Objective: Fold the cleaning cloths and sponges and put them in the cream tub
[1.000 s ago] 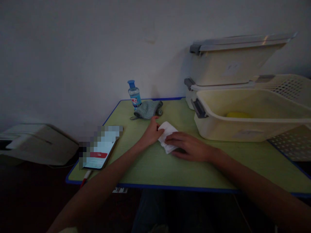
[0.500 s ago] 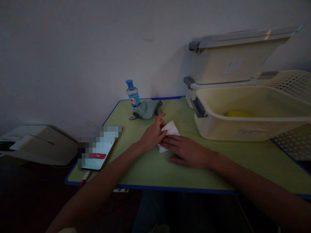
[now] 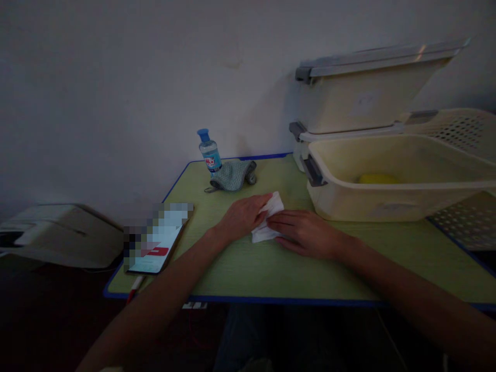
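Note:
A white folded tissue (image 3: pixel 264 232) lies on the green tabletop between my two hands. My left hand (image 3: pixel 243 214) is closed over its upper left part, with fingers curled and their tips partly hidden. From the right, my right hand (image 3: pixel 308 232) rests its outstretched fingers on the tissue's right side, the thumb apart below them. Behind the left hand sits a crumpled grey-blue cloth (image 3: pixel 231 175) with a dark edge. A clear bottle (image 3: pixel 210 154) with a blue cap and blue label stands just behind the cloth.
At the left table edge lies a phone (image 3: pixel 160 240), its screen lit and partly blurred. A cream bin (image 3: pixel 372 204) with grey handles, holding something yellow (image 3: pixel 377 179), stands on the right. Behind it are a lidded bin (image 3: pixel 360 101) and a perforated basket (image 3: pixel 461 129).
My left fingers, raised and spread before, have curled down onto the tissue. The right hand has shifted slightly right and pulled back from the left hand. The view has moved a little.

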Demonstrator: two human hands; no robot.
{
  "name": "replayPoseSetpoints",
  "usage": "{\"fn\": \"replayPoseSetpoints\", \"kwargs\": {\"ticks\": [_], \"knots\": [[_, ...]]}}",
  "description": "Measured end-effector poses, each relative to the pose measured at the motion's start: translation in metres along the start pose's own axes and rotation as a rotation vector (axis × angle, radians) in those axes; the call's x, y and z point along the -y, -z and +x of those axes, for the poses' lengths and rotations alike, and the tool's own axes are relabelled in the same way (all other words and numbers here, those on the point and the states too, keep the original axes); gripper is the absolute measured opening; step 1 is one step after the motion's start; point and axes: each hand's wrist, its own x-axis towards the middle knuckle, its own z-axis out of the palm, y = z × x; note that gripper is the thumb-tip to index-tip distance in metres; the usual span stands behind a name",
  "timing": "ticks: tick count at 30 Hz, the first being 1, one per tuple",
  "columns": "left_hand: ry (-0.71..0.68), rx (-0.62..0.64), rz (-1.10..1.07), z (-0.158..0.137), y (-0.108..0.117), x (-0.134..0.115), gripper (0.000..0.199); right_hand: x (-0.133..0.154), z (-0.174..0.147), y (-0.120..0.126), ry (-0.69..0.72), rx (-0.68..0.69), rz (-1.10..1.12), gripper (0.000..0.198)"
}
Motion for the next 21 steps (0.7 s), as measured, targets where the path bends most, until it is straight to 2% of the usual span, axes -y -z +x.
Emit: {"fn": "replayPoseSetpoints", "kwargs": {"ticks": [7,11,17,21], "knots": [[-0.169,-0.042,0.171,-0.002,-0.003,-0.002,0.029,-0.001,0.001,0.001,-0.020,0.042,0.073,0.032],[-0.224,-0.088,0.133,-0.003,-0.001,-0.008,0.030,0.000,0.000,0.002,-0.039,0.068,0.107,0.030],[-0.142,-0.049,-0.101,-0.005,0.000,-0.013,0.035,-0.001,0.000,0.006,-0.056,0.069,0.233,0.028],[-0.091,0.023,-0.194,-0.007,-0.001,-0.013,0.045,-0.007,0.000,0.002,-0.191,-0.049,0.446,0.033]]}}
